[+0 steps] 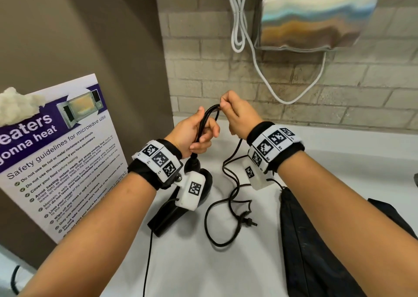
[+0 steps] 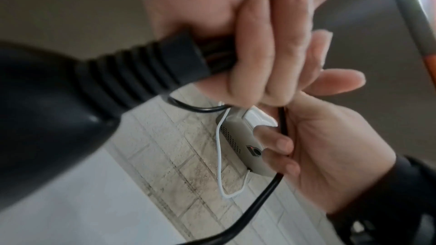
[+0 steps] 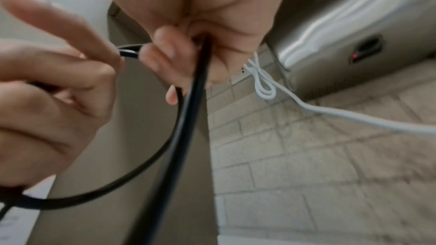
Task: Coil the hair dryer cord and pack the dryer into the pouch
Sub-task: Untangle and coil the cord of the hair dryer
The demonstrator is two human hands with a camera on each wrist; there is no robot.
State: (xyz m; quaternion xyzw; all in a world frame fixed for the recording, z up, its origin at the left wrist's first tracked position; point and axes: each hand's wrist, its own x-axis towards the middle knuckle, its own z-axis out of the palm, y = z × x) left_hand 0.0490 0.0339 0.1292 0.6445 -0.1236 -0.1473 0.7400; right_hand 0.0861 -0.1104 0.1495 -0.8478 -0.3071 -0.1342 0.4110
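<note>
You had the black cord (image 1: 204,124) gathered in your left hand (image 1: 194,131), fingers curled round the strands just above the ribbed strain relief (image 2: 151,66). The hair dryer (image 1: 181,197) sat directly beneath that hand, over the white counter (image 1: 185,262) toward its left edge; whether it rested there or hung, I could not tell. Your right hand (image 1: 237,115) pinched the top of a loop just beside the left fingertips, so the loop's long axis ran steeply upward from the left grip. The slack fell away beneath your right wrist, making that hand the nearer one for drawing up the next loop, I judged. Loose cord and the plug (image 1: 247,221) lay mid-counter, and the dark pouch (image 1: 316,240) lay toward the right edge, well apart from the dryer.

The head view alone showed plug and pouch. The left wrist view showed the strain relief at your curled fingers; the right wrist view showed the cord passing through your right hand's closed fingers (image 3: 165,44).
</note>
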